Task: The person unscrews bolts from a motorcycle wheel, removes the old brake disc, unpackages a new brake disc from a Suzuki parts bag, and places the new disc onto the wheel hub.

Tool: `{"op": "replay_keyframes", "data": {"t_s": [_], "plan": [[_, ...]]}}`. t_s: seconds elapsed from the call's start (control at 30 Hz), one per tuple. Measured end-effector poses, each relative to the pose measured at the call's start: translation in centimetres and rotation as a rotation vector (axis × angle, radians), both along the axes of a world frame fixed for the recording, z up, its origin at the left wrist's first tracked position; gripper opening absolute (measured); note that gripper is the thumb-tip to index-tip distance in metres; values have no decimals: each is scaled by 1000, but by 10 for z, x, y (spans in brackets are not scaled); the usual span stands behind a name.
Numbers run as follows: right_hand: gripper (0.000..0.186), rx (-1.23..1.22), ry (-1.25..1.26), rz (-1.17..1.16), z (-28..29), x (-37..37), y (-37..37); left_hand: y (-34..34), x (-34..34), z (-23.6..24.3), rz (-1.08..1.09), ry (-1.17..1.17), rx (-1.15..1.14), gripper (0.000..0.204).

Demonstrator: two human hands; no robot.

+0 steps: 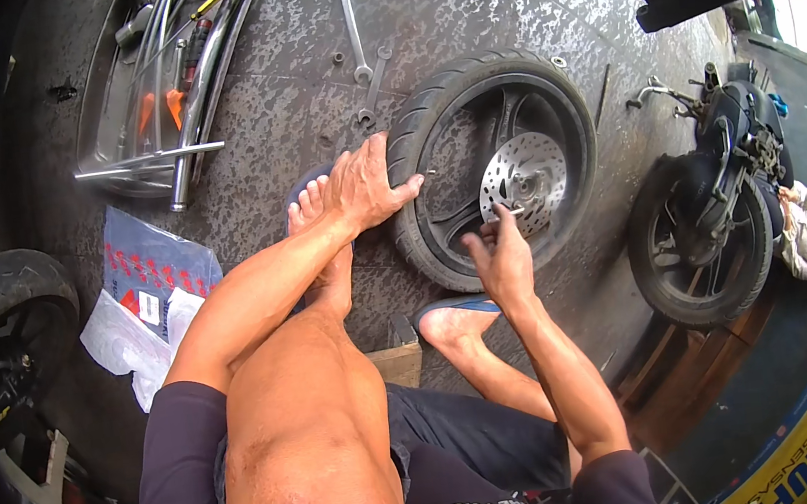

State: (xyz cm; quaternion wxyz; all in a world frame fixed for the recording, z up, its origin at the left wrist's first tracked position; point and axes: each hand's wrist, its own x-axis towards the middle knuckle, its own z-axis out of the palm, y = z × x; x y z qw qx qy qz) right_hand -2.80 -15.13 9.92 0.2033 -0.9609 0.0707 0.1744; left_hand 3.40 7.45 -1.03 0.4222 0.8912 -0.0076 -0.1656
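A motorcycle wheel (414, 251) with a black tyre and dark spoked rim lies on the floor in front of me. Fixed at its hub is a silver drilled brake disc (538, 160). My left hand (365, 188) is open at the tyre's left edge, fingers stretched forward and thumb on or against the rubber. Over the near part of the wheel, beside the disc, my right hand (505, 258) has its fingers curled. A small pale rod-like piece (517, 211) sticks out at its fingertips; its exact kind is too small to tell.
Spanners (352, 32) lie beyond the wheel. At the far left stands a metal tray (92, 139) of tools, with a plastic package (157, 257) nearer me. A partly stripped motorcycle (700, 246) is on the right, another tyre (16, 299) on the left. A wooden block (397, 366) sits between my feet.
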Motion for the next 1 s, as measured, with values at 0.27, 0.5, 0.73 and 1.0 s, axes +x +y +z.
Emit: {"op": "replay_keyframes", "data": {"t_s": [0.27, 0.5, 0.73, 1.0], "plan": [[25, -280, -254, -134, -13, 98, -74, -4, 1, -4, -1, 8, -41, 83], [25, -291, -101, -14, -10, 1, -94, -1, 2, 3, -21, 36, -4, 80], [41, -30, -195, 274, -5, 22, -28, 0, -1, -2, 8, 21, -9, 83], [22, -440, -203, 24, -8, 65, -98, -3, 3, 0, -2, 14, -33, 82]]}}
